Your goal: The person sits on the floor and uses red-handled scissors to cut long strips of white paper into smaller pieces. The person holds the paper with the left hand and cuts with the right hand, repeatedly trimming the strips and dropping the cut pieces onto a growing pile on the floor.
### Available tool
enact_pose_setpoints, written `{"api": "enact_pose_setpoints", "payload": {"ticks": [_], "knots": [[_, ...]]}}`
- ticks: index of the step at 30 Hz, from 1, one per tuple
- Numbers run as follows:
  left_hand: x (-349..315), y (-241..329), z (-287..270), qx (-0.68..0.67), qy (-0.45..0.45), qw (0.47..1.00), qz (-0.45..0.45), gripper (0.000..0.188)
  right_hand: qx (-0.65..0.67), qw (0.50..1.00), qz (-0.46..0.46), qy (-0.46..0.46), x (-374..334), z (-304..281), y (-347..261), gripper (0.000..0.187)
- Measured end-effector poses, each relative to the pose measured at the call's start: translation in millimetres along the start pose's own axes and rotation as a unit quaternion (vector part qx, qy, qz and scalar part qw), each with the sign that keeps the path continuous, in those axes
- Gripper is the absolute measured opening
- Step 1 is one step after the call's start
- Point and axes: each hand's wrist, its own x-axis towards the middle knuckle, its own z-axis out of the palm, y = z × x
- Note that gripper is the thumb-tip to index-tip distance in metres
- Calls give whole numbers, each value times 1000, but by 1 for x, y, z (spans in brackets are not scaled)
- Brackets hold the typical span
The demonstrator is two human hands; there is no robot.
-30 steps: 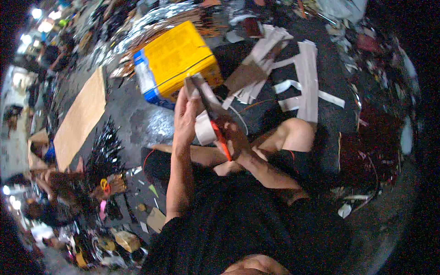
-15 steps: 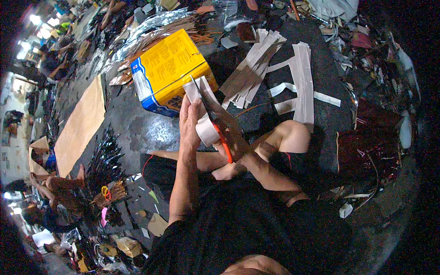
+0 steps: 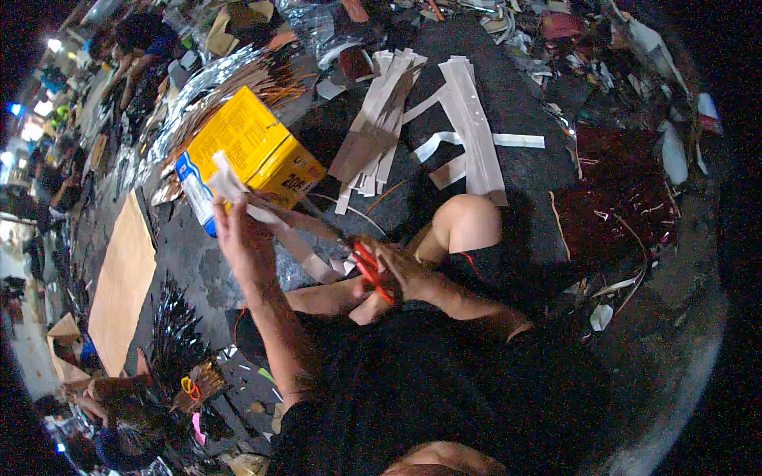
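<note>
My left hand (image 3: 248, 246) is reaching toward the front of a yellow and blue box-shaped container (image 3: 238, 135), its fingers pinched on a whitish strip (image 3: 228, 179). Motion smears this strip, and a longer pale length trails from it toward my right hand. In my right hand (image 3: 406, 268), in front of my bent leg, is a pair of scissors with orange-red handles (image 3: 370, 271). Small curled white pieces show beside the scissors; whether the right fingers grip them too I cannot tell.
Two piles of whitish strips, one left (image 3: 381, 119) and one right (image 3: 474, 127), lie on the dark floor. A tan sheet (image 3: 123, 285) is at the left, dark red sheets (image 3: 615, 194) at the right. Scraps surround the area, and other people sit at the far left.
My left hand has moved left and away from the scissors, drawing the pale strip out. The scissors have come down closer to my body, and the whole view has shifted.
</note>
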Motion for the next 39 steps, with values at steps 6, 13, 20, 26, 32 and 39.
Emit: {"api": "enact_pose_setpoints", "payload": {"ticks": [6, 13, 20, 26, 32, 39], "knots": [[-3, 67, 30, -208, 0, 974, -91, 43, 443, 850, 201, 204, 18, -14, -10, 55], [-30, 60, 64, -158, -36, 982, -95, 47, 323, 931, 16, 171, 57, -36, -44, 42], [-52, -12, 59, -44, -349, 914, -201, 24, 360, 852, -130, 356, 144, -131, 19, 28], [30, -101, 111, 20, -221, 973, -57, 49, 114, 861, 171, 465, 173, -205, 165, 44], [-57, -148, 68, -52, -261, 935, -236, 31, -49, 850, 312, 421, -30, -210, 221, 37], [-114, -122, 62, -26, -303, 899, -314, 31, -95, 743, 541, 382, -153, -114, 256, 33]]}}
